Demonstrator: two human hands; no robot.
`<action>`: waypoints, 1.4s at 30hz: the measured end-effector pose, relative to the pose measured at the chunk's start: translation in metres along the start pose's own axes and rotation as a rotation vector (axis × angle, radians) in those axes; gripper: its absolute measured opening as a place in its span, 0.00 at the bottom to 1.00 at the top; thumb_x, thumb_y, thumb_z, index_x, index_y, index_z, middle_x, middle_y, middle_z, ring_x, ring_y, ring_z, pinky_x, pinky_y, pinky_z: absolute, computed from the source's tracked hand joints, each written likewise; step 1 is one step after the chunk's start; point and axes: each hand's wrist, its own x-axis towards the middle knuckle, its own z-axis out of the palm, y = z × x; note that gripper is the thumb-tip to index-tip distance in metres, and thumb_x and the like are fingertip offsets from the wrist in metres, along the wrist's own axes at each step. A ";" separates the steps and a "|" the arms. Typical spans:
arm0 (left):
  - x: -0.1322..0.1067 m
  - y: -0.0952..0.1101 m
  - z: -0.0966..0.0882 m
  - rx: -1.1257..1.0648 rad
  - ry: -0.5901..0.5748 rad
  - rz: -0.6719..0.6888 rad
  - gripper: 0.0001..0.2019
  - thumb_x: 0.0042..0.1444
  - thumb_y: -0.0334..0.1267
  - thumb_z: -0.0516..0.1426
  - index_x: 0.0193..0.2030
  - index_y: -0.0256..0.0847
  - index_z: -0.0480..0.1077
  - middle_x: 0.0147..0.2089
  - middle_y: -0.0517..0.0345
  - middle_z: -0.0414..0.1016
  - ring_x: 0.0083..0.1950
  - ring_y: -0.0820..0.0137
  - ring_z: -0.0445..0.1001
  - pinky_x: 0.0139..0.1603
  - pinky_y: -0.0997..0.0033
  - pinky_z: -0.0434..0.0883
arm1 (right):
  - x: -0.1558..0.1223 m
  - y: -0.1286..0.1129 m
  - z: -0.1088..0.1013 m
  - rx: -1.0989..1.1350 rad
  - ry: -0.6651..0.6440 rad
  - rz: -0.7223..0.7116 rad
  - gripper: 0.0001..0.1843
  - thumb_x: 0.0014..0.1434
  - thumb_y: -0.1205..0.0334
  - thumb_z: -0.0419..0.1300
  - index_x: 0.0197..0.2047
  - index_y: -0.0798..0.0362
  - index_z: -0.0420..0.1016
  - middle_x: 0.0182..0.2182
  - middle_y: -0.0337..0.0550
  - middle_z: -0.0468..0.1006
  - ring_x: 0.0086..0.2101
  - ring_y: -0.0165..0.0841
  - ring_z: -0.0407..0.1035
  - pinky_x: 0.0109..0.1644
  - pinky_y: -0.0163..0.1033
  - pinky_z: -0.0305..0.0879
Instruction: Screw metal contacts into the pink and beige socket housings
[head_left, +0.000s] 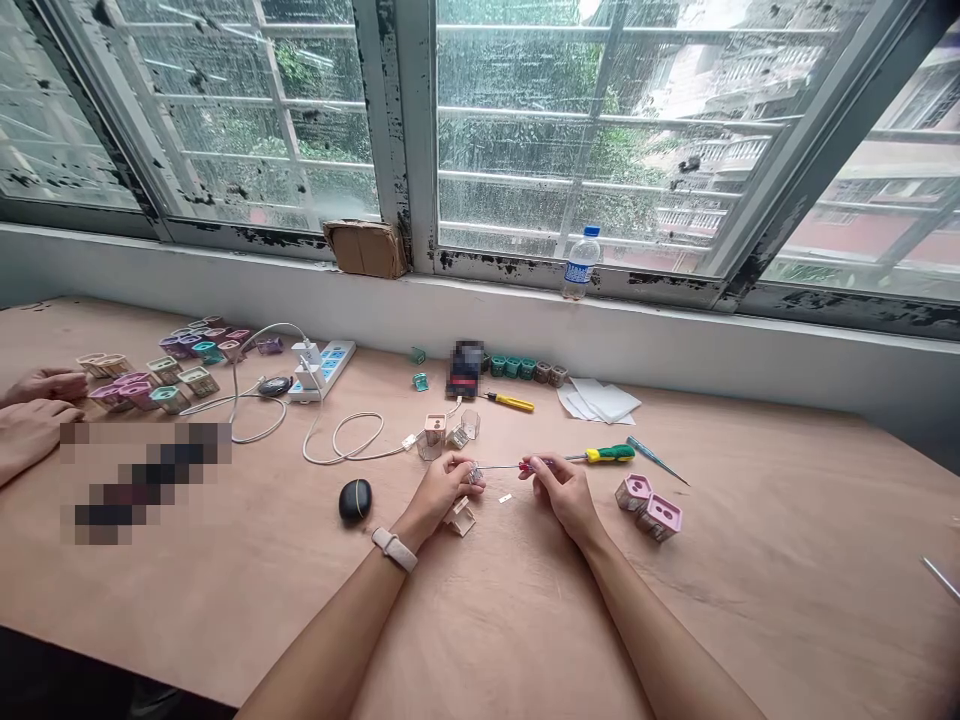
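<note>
My left hand (441, 487) is closed on a small clear plastic part (475, 472) just above the wooden table (480, 620). My right hand (559, 488) grips a thin screwdriver with a red handle (525, 466); its metal shaft points left into that part. A small beige housing (460, 516) lies under my left hand. A tiny white piece (505, 498) lies between my hands. A green-and-yellow screwdriver (609, 454) rests just beyond my right hand.
Two pink housings (649, 505) sit right of my right hand. A black oval case (355, 499), white cable (341, 440), power strip (324, 368), yellow screwdriver (511, 402), paper sheets (600, 400) and several coloured housings (180, 365) lie farther out. Another person's hands (34, 410) rest at far left.
</note>
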 end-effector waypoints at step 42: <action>0.000 -0.005 -0.004 0.015 -0.022 0.038 0.12 0.50 0.31 0.66 0.37 0.35 0.67 0.31 0.56 0.76 0.32 0.70 0.80 0.32 0.76 0.75 | 0.000 -0.003 0.000 -0.003 0.000 0.009 0.20 0.57 0.44 0.64 0.38 0.54 0.79 0.30 0.45 0.80 0.21 0.27 0.63 0.23 0.34 0.61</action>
